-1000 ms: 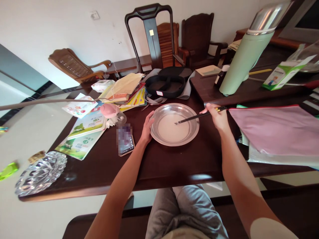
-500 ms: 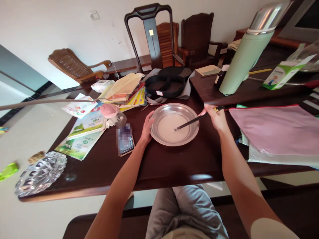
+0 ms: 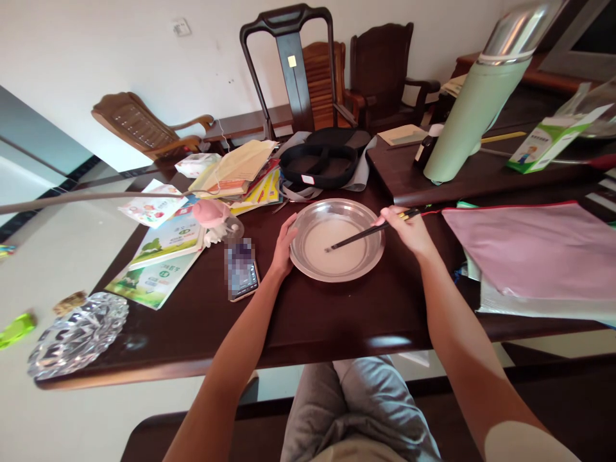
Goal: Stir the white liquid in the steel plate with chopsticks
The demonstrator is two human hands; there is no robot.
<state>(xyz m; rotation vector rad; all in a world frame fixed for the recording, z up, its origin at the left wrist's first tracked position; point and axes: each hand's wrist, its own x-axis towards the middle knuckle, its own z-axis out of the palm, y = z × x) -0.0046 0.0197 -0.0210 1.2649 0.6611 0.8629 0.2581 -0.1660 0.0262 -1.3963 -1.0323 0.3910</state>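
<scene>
A round steel plate (image 3: 308, 269) holding a thin whitish liquid sits on the dark wooden table (image 3: 312, 321) in front of me. My left hand (image 3: 285, 247) grips the plate's left rim, fingers curled over the edge. My right hand (image 3: 407, 230) is closed on a pair of dark chopsticks (image 3: 366, 235), whose tips dip into the liquid near the plate's middle.
A phone (image 3: 242, 274) lies left of the plate, with books (image 3: 166, 247), a pink item (image 3: 212, 213) and a glass ashtray (image 3: 77, 333) further left. A black bag (image 3: 325, 162) lies behind. A green thermos (image 3: 474, 109), a box (image 3: 548, 141) and a pink folder (image 3: 534, 247) are at the right.
The chopstick tips have swept leftward across the liquid in the plate and my right hand has shifted slightly left. My left hand stays on the rim.
</scene>
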